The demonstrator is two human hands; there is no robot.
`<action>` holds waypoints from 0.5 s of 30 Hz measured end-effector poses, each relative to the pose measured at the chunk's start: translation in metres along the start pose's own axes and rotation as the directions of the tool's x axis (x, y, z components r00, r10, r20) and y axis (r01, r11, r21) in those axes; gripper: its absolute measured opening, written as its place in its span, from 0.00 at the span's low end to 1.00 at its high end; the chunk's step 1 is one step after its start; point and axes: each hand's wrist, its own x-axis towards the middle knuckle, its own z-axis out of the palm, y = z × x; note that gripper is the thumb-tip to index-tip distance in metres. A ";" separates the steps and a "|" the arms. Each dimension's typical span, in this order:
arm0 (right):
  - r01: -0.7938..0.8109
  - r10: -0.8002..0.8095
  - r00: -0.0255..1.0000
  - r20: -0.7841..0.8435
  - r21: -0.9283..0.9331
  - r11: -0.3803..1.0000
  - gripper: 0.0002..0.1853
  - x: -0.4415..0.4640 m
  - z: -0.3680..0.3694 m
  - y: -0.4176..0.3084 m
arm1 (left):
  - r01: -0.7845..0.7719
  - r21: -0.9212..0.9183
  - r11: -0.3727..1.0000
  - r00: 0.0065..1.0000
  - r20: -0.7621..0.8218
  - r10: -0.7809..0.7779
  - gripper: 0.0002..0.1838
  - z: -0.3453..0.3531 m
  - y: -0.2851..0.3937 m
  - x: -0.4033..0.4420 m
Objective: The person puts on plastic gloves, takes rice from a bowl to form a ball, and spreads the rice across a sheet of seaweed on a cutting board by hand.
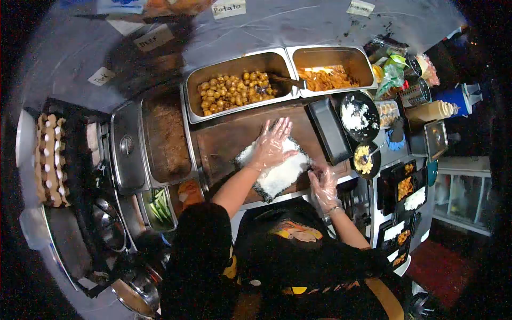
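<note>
A sheet of nori (261,193) lies on the brown board (218,136), mostly covered by a layer of white rice (282,178). My left hand (272,146), in a clear plastic glove, lies flat with its fingers stretched over the upper part of the rice. Just off the sheet's right corner is my right hand (325,191), gloved too. Its fingers are loosely bent and apart, and I see nothing held in it. Beyond it stands a long black tray (330,130).
Steel pans hold small round potatoes (234,90), an orange shredded filling (330,80) and brown ground filling (168,138). Cucumber strips (160,205) sit at left. Bowls of rice (358,117) and yellow bits (364,160) stand at right, near black trays of food (400,192). Egg cartons (50,160) are far left.
</note>
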 end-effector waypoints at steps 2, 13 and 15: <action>0.035 -0.036 0.999 -0.023 -0.055 0.998 0.15 -0.007 0.007 -0.004 | -0.092 0.008 0.996 0.995 -0.043 0.093 0.46 0.003 0.001 0.015; 0.448 -0.363 0.894 0.262 -0.529 0.721 0.10 0.059 0.024 0.031 | 0.062 -0.897 0.439 0.744 -0.251 -0.619 0.19 -0.030 -0.038 -0.091; 0.482 -0.227 0.859 0.459 -0.574 0.662 0.17 0.094 0.056 -0.025 | 0.261 -0.787 0.558 0.694 -0.249 -0.675 0.16 -0.067 -0.019 -0.141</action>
